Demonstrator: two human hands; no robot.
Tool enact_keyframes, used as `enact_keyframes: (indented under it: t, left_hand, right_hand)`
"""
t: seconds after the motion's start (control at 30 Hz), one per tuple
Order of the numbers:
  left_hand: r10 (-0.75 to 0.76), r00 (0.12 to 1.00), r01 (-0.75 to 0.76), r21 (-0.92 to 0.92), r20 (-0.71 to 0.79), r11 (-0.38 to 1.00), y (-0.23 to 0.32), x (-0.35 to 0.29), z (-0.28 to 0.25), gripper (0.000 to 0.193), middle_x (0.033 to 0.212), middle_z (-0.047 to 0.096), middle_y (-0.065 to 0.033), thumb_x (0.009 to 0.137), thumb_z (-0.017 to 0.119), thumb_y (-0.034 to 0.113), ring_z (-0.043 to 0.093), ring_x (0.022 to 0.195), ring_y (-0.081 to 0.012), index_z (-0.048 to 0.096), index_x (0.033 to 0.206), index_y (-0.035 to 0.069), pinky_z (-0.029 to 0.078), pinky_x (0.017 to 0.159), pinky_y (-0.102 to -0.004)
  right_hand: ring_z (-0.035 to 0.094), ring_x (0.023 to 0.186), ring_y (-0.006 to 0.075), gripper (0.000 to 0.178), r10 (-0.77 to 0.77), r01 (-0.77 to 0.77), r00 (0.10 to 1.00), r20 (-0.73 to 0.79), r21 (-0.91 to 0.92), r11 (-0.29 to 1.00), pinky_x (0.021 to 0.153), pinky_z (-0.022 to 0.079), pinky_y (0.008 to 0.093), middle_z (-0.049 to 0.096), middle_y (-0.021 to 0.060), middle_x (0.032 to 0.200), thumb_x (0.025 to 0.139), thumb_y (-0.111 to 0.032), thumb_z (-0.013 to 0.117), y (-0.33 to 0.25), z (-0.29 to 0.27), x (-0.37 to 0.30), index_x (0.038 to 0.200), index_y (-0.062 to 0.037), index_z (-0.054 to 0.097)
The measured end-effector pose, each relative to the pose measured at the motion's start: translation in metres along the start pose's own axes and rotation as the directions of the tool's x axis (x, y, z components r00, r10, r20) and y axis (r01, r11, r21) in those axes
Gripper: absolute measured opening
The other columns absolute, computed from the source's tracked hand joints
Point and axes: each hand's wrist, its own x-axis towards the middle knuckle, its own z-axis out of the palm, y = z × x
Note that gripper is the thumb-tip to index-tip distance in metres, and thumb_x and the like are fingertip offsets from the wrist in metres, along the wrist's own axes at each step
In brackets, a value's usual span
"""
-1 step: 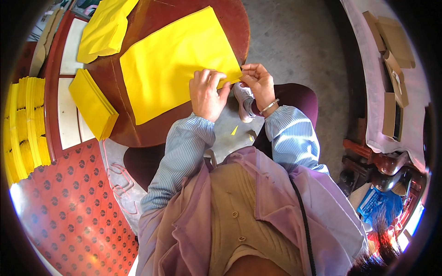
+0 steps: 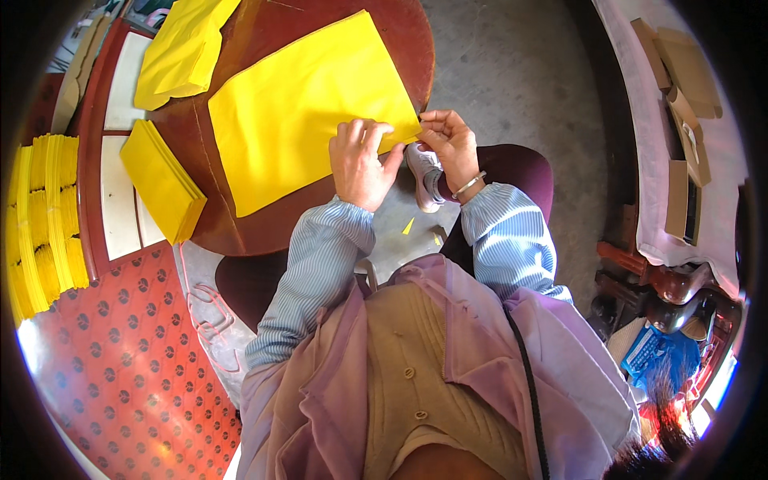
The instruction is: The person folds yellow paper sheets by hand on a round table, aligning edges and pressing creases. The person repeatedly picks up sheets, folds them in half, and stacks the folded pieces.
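Yellow sheet [image 2: 296,112], fabric-like, lies flat on the round reddish-brown bench [image 2: 408,40], set at an angle, covering a good part of the top. Its near right corner sticks out past the bench rim, toward the person.

Left grip [image 2: 362,164]: palm down on the sheet's near edge, close to that corner. Fingers bent loosely over the top face, thumb spread away from them at the edge; reads as unclosed, resting on the sheet. Most of the sheet is ahead of it and to its left.

Right grip [image 2: 453,148]: thumb and fingers pinched together on the near right corner. Sheet is left of this grip, just the corner between the fingertips. Exact fingertip contact is small, partly hidden. The two grips are near each other, apart, left one on the sheet, right one at its tip. Silver-coloured bangle [image 2: 470,186] on the right wrist; blue-and-white striped sleeves [image 2: 320,248] on both forearms.

Left of the sheet, apart from it: folded yellow stack [image 2: 160,180] at the bench's left edge, rumpled yellow bundle [image 2: 180,52] farther up. Far left, tall yellow piles [image 2: 48,224] beside a red patterned sheet [image 2: 136,352]. Small yellow scrap [image 2: 408,226] on the grey floor [image 2: 512,80], near a light shoe [image 2: 424,178]. Opened cardboard boxes [image 2: 688,104] on the right.
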Motion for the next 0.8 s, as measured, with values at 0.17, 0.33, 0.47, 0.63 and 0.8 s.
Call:
enact_keyframes:
  t: [0.17,0.33,0.47,0.63,0.8]
  left_hand:
    - [-0.029,0.999,0.028,0.044,0.019,0.999,0.005,0.002,0.003,0.034,0.107,0.063,-0.0059,0.079,0.086,0.024,0.06,0.101,-0.0314,0.07,0.107,0.017,0.045,0.08,-0.0477]
    - [-0.05,0.999,0.05,0.05,-0.014,0.997,0.004,0.0,0.006,0.027,0.105,0.064,-0.0033,0.079,0.085,0.022,0.06,0.101,-0.03,0.07,0.102,0.019,0.043,0.078,-0.0473]
    - [-0.048,0.998,0.05,0.029,-0.049,0.998,0.003,-0.002,0.011,0.021,0.102,0.064,-0.0012,0.08,0.084,0.019,0.06,0.099,-0.0286,0.07,0.096,0.019,0.043,0.078,-0.0465]
    - [-0.038,0.995,0.038,0.001,-0.097,0.999,0.002,-0.002,0.014,0.018,0.1,0.064,-0.0006,0.081,0.083,0.016,0.061,0.097,-0.0278,0.069,0.092,0.018,0.042,0.077,-0.0456]
    - [-0.038,0.995,0.038,0.0,-0.091,0.999,0.004,-0.004,0.012,0.018,0.099,0.064,-0.0008,0.081,0.083,0.017,0.061,0.097,-0.0276,0.068,0.092,0.018,0.042,0.077,-0.0453]
  right_hand:
    - [0.074,0.095,0.0183,0.028,-0.007,0.007,1.0,0.011,-0.038,0.999,0.083,0.062,0.0286,0.075,0.0118,0.11,0.097,-0.001,0.074,-0.003,-0.001,-0.003,0.123,0.0016,0.064]
    - [0.073,0.097,0.0187,0.031,0.032,-0.032,0.999,0.02,-0.003,0.999,0.086,0.062,0.0299,0.074,0.0122,0.112,0.095,0.002,0.074,-0.008,-0.001,-0.004,0.124,0.002,0.063]
    - [0.072,0.1,0.0196,0.033,-0.007,0.004,0.999,0.052,0.053,0.999,0.089,0.062,0.0316,0.073,0.0133,0.114,0.094,0.004,0.072,-0.008,-0.002,-0.008,0.125,0.003,0.062]
    - [0.072,0.098,0.0213,0.036,0.016,-0.018,0.999,0.033,0.089,0.996,0.09,0.062,0.0328,0.071,0.0159,0.111,0.089,0.012,0.068,-0.009,-0.001,-0.009,0.123,0.006,0.061]
    - [0.072,0.1,0.022,0.035,0.024,-0.026,0.999,0.025,0.096,0.995,0.09,0.062,0.0335,0.071,0.0161,0.112,0.09,0.012,0.068,-0.011,0.0,-0.009,0.123,0.0061,0.061]
